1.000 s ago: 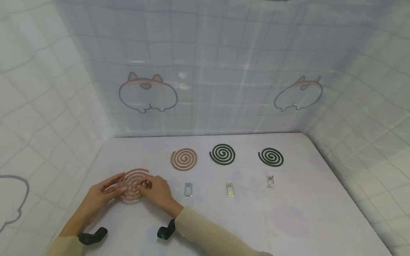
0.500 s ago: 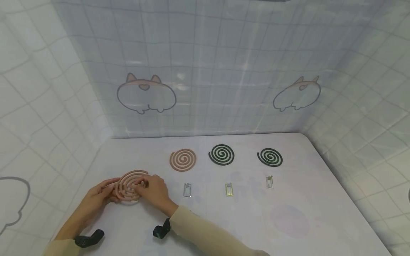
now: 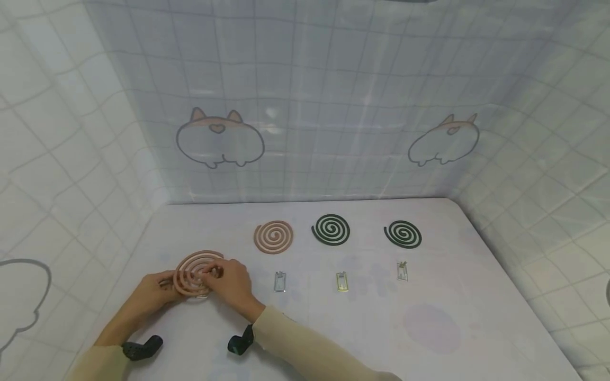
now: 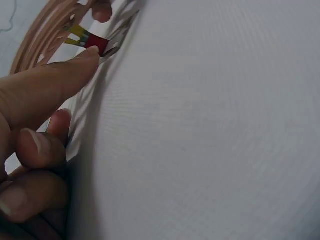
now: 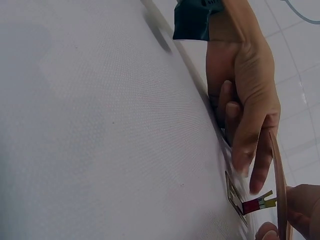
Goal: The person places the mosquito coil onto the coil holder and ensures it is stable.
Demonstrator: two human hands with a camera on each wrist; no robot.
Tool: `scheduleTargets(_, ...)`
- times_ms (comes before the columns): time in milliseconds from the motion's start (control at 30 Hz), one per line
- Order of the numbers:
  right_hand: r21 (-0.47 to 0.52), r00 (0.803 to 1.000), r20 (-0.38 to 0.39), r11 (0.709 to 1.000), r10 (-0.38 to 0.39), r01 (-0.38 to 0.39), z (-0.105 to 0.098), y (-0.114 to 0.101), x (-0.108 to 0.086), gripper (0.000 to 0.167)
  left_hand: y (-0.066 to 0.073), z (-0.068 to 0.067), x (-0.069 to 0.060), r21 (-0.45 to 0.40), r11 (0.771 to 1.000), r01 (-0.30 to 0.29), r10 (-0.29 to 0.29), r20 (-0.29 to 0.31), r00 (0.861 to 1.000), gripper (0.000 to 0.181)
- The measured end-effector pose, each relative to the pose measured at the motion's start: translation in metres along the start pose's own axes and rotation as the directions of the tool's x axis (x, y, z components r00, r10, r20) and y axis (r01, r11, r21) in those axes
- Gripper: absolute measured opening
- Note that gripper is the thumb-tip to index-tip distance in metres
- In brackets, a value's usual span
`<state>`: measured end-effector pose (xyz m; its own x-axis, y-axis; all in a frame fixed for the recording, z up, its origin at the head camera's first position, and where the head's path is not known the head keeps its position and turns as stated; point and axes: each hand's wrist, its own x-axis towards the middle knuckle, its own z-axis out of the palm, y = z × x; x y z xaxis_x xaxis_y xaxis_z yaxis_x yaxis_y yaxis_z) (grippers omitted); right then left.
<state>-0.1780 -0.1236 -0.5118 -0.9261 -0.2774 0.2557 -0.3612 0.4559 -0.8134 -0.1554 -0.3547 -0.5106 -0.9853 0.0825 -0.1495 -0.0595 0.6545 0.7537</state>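
My right hand [image 3: 231, 286] pinches a brown mosquito coil [image 3: 185, 272] near its middle, from both faces in the right wrist view. The coil is tilted above a small metal mosquito coil stand [image 5: 233, 195] on the table. From the stand's frame rises a tongue [image 5: 252, 205], coloured red and yellow, its yellow forked tip at the coil. My left hand [image 3: 150, 295] lies at the coil's left edge, partly beneath it. Two of its fingers [image 5: 260, 172] point towards the tongue; in the left wrist view one fingertip [image 4: 90, 54] overlaps the red part. Contact there is uncertain.
Another brown coil [image 3: 274, 237] and two green coils, one in the middle [image 3: 331, 229] and one at right [image 3: 403, 234], lie along the back. Three stands, silver [image 3: 280, 282], yellowish [image 3: 342, 281] and pale [image 3: 402, 271], lie before them. Patterned curtains [image 3: 305, 132] surround the white table [image 3: 362, 338].
My left hand has let go of the coil's left edge and slipped lower, partly beneath it. The right hand keeps its pinch on the coil in nearly the same place.
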Motion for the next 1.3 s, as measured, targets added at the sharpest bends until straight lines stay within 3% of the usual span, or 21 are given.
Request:
scheduleTargets(300, -0.008, 1.0, -0.011, 1.0, -0.002, 0.002, 0.004, 0.001, -0.001, 0.012, 0.0, 0.006, 0.003, 0.102, 0.994, -0.037, 0.044, -0.065, 0.997, 0.046)
scheduleTargets(500, -0.007, 1.0, -0.015, 1.0, 0.003, -0.003, 0.005, 0.001, -0.002, 0.014, -0.002, 0.01, 0.004, 0.096, 0.995, -0.04, 0.049, -0.088, 0.995, 0.036)
scheduleTargets(733, 0.038, 1.0, -0.005, 0.999, -0.001, 0.001, 0.005, 0.004, -0.002, 0.016, -0.002, 0.012, 0.007, -0.054, 0.997, 0.057, -0.056, 0.009, 0.998, 0.046)
scheduleTargets(867, 0.055, 1.0, 0.002, 0.998, 0.004, -0.005, 0.005, 0.003, -0.002, 0.017, -0.002, 0.01, 0.009, -0.095, 0.994, 0.062, -0.058, 0.043, 0.997, 0.047)
scheduleTargets(1300, 0.034, 0.999, 0.003, 0.999, 0.037, -0.037, 0.004, 0.0, -0.001, 0.015, 0.001, 0.002, 0.009, -0.11, 0.991, 0.07, -0.054, 0.143, 0.988, 0.042)
